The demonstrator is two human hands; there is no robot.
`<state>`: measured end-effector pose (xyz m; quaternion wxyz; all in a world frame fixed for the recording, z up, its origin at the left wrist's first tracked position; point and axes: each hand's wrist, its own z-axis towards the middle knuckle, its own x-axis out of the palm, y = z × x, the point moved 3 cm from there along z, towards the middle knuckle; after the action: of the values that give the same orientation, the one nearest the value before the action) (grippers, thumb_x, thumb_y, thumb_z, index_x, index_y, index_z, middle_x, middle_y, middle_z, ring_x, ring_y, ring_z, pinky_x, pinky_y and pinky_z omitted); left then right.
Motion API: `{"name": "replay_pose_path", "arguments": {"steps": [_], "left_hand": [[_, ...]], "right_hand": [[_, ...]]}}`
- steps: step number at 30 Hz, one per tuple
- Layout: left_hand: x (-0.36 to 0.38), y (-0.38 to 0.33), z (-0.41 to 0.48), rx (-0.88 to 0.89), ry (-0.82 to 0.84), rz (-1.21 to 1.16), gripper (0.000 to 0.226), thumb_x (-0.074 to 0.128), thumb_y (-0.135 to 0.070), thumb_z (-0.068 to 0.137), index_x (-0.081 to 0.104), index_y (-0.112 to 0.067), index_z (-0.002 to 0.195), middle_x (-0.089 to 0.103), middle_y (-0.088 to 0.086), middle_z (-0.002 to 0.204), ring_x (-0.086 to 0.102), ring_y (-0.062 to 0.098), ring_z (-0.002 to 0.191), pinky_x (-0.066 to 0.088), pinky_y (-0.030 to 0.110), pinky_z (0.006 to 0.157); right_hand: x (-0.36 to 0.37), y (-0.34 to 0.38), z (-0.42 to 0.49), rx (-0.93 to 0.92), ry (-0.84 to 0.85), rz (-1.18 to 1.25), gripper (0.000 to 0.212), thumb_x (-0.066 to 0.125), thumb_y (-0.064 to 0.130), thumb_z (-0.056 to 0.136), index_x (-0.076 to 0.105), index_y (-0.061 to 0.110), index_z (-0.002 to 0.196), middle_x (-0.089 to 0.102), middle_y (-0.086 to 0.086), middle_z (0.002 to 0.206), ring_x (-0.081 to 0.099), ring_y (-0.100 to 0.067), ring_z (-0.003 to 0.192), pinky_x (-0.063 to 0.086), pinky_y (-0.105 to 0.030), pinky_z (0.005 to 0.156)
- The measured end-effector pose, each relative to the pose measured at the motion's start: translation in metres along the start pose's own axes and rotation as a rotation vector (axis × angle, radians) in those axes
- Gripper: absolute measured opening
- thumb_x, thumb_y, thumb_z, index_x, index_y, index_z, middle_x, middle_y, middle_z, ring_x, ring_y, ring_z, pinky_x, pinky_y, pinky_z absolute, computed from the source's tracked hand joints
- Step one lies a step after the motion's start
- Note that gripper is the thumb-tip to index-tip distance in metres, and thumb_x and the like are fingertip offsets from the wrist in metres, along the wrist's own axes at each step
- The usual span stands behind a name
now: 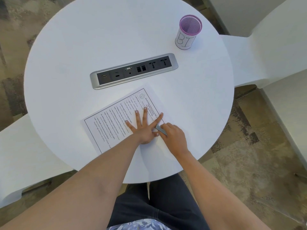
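A printed sheet of paper [114,120] lies askew on the round white table [83,39], near its front edge. My left hand [142,127] presses flat on the sheet with fingers spread and straight. Just to its right, my right hand [172,138] grips a small grey flat tool [160,129], whose tip rests on the paper beside my left index finger. Most of the tool is hidden inside my right hand, so I cannot tell what it is.
A silver socket panel [134,70] with dark ports is set into the table's middle. A purple mesh cup [188,32] with a white paper label stands at the back right. White chairs [272,47] stand at the right and left [20,160].
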<state>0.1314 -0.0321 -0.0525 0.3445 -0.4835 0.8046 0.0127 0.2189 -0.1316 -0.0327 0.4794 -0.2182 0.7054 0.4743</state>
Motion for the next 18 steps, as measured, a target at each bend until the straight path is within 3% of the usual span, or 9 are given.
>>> {"name": "replay_pose_path", "arguments": {"steps": [7,18], "left_hand": [[0.001,0.000,0.001,0.005,0.010,0.004,0.071,0.036,-0.055,0.099,-0.022,-0.063,0.139,-0.052,0.002,0.147,-0.049,0.036,0.132,-0.018,0.078,0.096],[0.001,0.000,0.002,-0.002,0.009,0.022,0.071,0.035,-0.056,0.099,-0.022,-0.061,0.140,-0.052,0.003,0.147,-0.047,0.038,0.133,-0.016,0.079,0.098]], "right_hand": [[0.002,-0.015,-0.024,0.190,-0.035,0.118,0.009,0.065,0.021,0.089,0.067,0.013,0.088,0.064,-0.001,0.074,0.058,-0.020,0.063,0.047,-0.031,0.056],[0.002,-0.012,-0.010,0.231,-0.007,0.160,0.013,0.064,0.021,0.089,0.063,0.010,0.083,0.061,-0.003,0.073,0.056,-0.022,0.063,0.045,-0.035,0.056]]}}
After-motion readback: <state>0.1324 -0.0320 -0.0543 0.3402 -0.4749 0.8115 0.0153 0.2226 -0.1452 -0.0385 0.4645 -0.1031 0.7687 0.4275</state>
